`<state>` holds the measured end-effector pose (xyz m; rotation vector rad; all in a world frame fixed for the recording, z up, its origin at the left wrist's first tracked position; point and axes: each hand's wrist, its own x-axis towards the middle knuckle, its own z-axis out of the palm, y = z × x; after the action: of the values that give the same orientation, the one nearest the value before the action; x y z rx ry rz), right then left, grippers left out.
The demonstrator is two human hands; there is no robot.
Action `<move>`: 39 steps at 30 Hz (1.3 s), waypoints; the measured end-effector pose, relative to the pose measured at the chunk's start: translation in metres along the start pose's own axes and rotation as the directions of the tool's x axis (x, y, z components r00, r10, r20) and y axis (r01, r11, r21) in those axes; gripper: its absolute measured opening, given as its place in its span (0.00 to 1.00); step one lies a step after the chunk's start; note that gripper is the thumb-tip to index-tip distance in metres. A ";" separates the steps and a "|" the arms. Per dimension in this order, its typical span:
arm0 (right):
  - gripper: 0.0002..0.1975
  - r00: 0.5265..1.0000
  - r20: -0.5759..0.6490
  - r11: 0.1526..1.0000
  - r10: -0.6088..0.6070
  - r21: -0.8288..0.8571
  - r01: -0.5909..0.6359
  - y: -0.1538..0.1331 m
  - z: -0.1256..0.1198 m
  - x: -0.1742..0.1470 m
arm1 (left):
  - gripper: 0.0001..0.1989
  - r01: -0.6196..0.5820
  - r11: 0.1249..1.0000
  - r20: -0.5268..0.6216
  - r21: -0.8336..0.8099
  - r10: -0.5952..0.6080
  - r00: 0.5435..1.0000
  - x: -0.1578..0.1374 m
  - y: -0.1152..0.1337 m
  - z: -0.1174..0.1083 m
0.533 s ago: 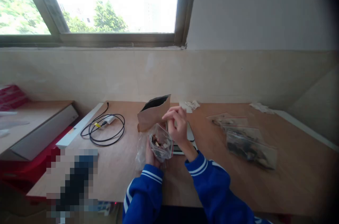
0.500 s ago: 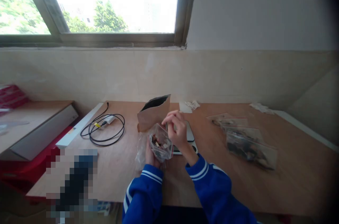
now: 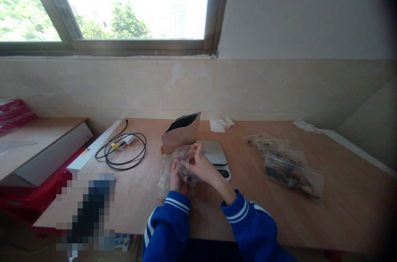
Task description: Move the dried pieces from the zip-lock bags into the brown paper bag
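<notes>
My left hand (image 3: 177, 179) is wrapped round a clear plastic zip bag (image 3: 187, 176) from its left side and from below. Small dark and light pieces show dimly through the plastic. My right hand (image 3: 200, 162) pinches at the upper right edge of this bag, fingertips together; whether they also hold a small piece is hidden. Just behind the hands stands an open brown paper pouch (image 3: 178, 137) with a dark inside. A flat kitchen scale (image 3: 215, 152) lies to the right, partly covered by my right wrist. More crumpled clear plastic (image 3: 165, 177) is by my left hand.
Several filled zip bags (image 3: 291, 173) lie on the right of the wooden table (image 3: 248, 212). A coiled black cable (image 3: 107, 158) with a white adapter (image 3: 128, 139) is at the left. Crumpled white paper (image 3: 225, 123) lies near the wall. A blurred-out dark object (image 3: 89, 212) is at the front left.
My right hand has come down from above the bag onto its upper edge. The bag's mouth, wide before, is now drawn narrower, and more of the scale shows.
</notes>
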<state>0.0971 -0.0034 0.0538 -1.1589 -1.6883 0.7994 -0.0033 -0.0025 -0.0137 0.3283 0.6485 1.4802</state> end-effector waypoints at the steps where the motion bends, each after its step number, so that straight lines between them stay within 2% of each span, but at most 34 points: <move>1: 0.22 1.000 -0.014 0.999 0.028 0.024 -0.028 0.001 0.002 -0.001 | 0.21 -0.007 1.000 -0.015 -0.010 0.007 1.000 0.001 0.000 -0.002; 5: 0.23 0.997 -0.016 0.995 0.071 0.069 -0.070 0.001 0.007 -0.007 | 0.28 -0.017 0.999 -0.027 -0.047 0.016 1.000 0.001 -0.001 -0.003; 9: 0.25 0.995 0.015 0.990 0.098 0.101 -0.099 0.004 0.012 -0.010 | 0.23 -0.011 0.998 -0.055 -0.063 0.007 0.998 0.001 0.000 0.002; 14: 0.26 0.992 0.037 0.948 0.119 0.294 -0.125 0.014 0.012 -0.006 | 0.18 0.076 0.985 0.017 -0.154 -0.074 0.997 -0.002 0.005 0.004; 18: 0.29 0.988 -0.027 0.912 0.150 0.391 -0.128 0.024 0.013 -0.003 | 0.17 0.072 0.978 0.047 -0.198 -0.064 0.997 -0.005 0.008 -0.001; 21: 0.30 0.975 -0.120 0.907 0.186 0.403 -0.123 0.031 0.016 -0.001 | 0.19 0.059 0.988 0.011 -0.144 -0.058 0.998 -0.003 0.007 -0.004; 23: 0.28 0.972 -0.140 0.914 0.187 0.389 -0.120 0.035 0.016 0.000 | 0.20 0.047 0.996 -0.035 -0.074 -0.050 0.998 -0.001 0.005 -0.004; 27: 0.16 0.984 -0.069 0.936 0.166 0.324 -0.136 0.036 0.012 0.002 | 0.24 -0.033 0.998 -0.001 0.046 0.033 0.999 0.002 -0.001 -0.005; 30: 0.15 0.986 -0.003 0.935 0.168 0.318 -0.159 0.032 0.006 0.002 | 0.25 -0.095 0.993 0.027 0.065 0.093 0.995 0.002 -0.005 -0.005; 32: 0.16 0.985 0.004 0.933 0.170 0.320 -0.162 0.029 0.003 0.002 | 0.25 -0.094 0.993 0.018 0.072 0.093 0.995 0.002 -0.006 -0.006; 35: 0.16 0.979 -0.014 0.922 0.203 0.339 -0.187 0.026 -0.001 0.001 | 0.21 -0.043 0.996 0.004 0.074 0.043 0.999 0.003 -0.007 -0.008; 39: 0.18 0.950 -0.082 0.873 0.301 0.425 -0.240 0.024 -0.001 0.000 | 0.11 0.005 0.999 -0.023 0.045 -0.004 1.000 0.006 -0.006 -0.011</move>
<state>0.1063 0.0047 0.0331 -1.1342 -1.1723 1.1532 -0.0049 0.0006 -0.0269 0.3453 0.7013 1.4684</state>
